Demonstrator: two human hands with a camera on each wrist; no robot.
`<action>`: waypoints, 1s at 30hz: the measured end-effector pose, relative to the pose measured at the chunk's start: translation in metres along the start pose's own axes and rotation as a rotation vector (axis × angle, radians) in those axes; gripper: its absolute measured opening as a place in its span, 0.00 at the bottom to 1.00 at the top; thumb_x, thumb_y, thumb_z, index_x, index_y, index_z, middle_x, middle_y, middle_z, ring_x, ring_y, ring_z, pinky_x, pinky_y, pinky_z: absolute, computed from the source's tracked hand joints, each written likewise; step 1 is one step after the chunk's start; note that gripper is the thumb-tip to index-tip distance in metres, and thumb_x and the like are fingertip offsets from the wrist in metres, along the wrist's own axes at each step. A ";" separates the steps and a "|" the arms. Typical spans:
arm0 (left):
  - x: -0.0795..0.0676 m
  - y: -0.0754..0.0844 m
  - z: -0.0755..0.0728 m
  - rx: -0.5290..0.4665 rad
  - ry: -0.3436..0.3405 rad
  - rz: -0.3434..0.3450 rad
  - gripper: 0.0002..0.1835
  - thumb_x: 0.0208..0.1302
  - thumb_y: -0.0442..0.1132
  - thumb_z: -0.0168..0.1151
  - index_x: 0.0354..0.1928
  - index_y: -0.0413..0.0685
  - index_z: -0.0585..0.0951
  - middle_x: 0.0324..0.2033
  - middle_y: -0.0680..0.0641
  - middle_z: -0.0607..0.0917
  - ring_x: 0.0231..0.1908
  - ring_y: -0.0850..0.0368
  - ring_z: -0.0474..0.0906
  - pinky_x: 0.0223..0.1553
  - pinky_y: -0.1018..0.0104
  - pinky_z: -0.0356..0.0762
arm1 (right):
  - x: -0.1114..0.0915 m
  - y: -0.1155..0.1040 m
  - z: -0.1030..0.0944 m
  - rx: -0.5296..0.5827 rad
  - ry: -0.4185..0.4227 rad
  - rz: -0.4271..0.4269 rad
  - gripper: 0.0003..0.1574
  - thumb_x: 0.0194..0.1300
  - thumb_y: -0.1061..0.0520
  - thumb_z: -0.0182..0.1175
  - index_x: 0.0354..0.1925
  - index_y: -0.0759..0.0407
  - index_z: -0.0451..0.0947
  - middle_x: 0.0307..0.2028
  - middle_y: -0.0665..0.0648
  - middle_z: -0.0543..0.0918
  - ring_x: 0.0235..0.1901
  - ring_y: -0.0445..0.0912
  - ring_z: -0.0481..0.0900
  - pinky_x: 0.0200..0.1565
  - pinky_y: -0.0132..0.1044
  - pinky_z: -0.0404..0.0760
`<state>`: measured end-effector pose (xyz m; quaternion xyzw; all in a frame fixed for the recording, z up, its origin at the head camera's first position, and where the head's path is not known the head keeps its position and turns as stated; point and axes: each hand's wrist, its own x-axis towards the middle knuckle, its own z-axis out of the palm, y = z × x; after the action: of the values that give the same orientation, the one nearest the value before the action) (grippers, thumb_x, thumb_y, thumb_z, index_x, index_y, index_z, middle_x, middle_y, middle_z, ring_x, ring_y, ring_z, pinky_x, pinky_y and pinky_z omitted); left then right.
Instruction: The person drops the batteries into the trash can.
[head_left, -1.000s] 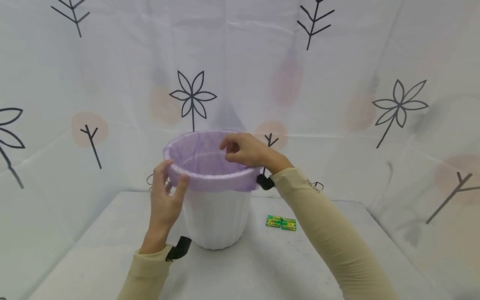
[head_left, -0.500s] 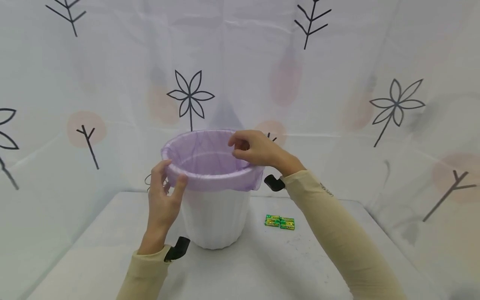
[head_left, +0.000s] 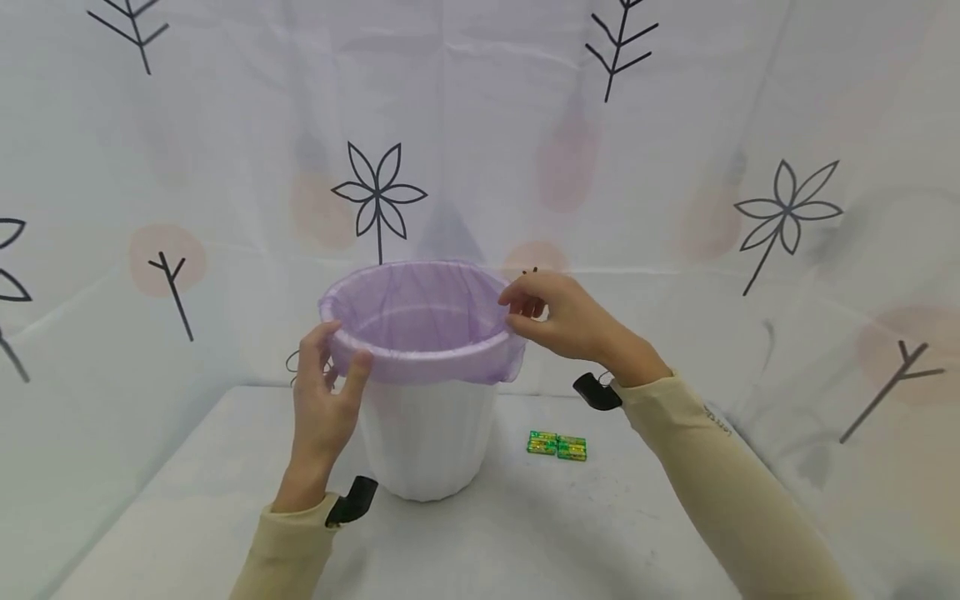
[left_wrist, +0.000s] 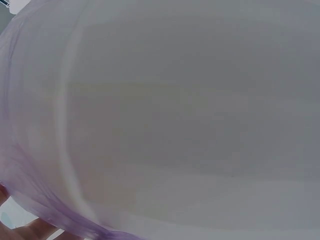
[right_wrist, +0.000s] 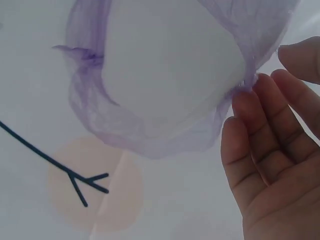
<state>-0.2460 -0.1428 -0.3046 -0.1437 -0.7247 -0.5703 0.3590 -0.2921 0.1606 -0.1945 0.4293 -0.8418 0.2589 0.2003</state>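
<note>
In the head view a white trash can (head_left: 426, 442) stands upright, lined with a thin purple trash bag (head_left: 431, 367) folded over its rim. My left hand (head_left: 324, 408) holds the lined rim at the left, thumb in front and bent fingers round the side. In the left wrist view its fingers (left_wrist: 37, 229) show below the bag's edge. At the right side of the rim is my right hand (head_left: 566, 321). The right wrist view shows its fingertips (right_wrist: 245, 102) touching the bag, with the thumb (right_wrist: 302, 57) apart from them.
Small green and yellow batteries (head_left: 557, 445) lie in a group on the white table (head_left: 525, 533), right of the can. A white cloth (head_left: 660, 125) with printed plants hangs behind. A thin dark wire loop (head_left: 294, 362) shows beside the left hand.
My right hand has moved rightward along the rim, from above the can's opening to its right edge. The left hand keeps its place at the rim.
</note>
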 end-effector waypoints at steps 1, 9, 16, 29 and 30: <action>0.000 0.000 0.000 -0.001 0.001 -0.001 0.28 0.65 0.43 0.60 0.65 0.48 0.64 0.67 0.47 0.65 0.66 0.46 0.62 0.61 0.38 0.63 | -0.004 0.001 -0.001 -0.004 0.006 -0.003 0.10 0.59 0.64 0.61 0.42 0.60 0.80 0.32 0.49 0.79 0.33 0.42 0.74 0.38 0.37 0.77; 0.000 -0.002 0.001 -0.006 0.003 0.008 0.28 0.65 0.42 0.61 0.64 0.47 0.64 0.66 0.47 0.66 0.66 0.47 0.62 0.61 0.38 0.63 | -0.039 0.011 -0.011 -0.031 0.031 0.058 0.12 0.60 0.64 0.61 0.44 0.56 0.80 0.35 0.45 0.79 0.34 0.39 0.74 0.39 0.34 0.77; 0.000 -0.001 -0.001 0.004 0.006 0.002 0.28 0.64 0.43 0.61 0.64 0.49 0.65 0.66 0.48 0.66 0.65 0.47 0.62 0.61 0.39 0.63 | -0.063 0.021 -0.003 -0.033 0.009 0.116 0.12 0.59 0.64 0.62 0.44 0.56 0.79 0.33 0.45 0.78 0.34 0.40 0.74 0.38 0.36 0.78; 0.002 0.000 0.000 -0.019 -0.001 -0.002 0.28 0.64 0.42 0.61 0.64 0.47 0.65 0.66 0.47 0.66 0.65 0.47 0.63 0.61 0.39 0.63 | -0.113 0.044 0.035 -0.034 -0.127 0.244 0.12 0.61 0.61 0.63 0.45 0.54 0.78 0.35 0.42 0.77 0.35 0.41 0.74 0.39 0.37 0.78; 0.002 0.000 0.000 -0.019 -0.002 -0.003 0.28 0.65 0.42 0.61 0.64 0.47 0.65 0.66 0.47 0.66 0.65 0.47 0.63 0.61 0.39 0.63 | -0.117 0.046 0.039 -0.035 -0.142 0.261 0.12 0.61 0.60 0.63 0.45 0.54 0.78 0.35 0.42 0.77 0.35 0.42 0.74 0.39 0.38 0.78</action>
<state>-0.2468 -0.1432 -0.3032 -0.1467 -0.7199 -0.5775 0.3561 -0.2702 0.2325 -0.3029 0.3297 -0.9069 0.2369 0.1125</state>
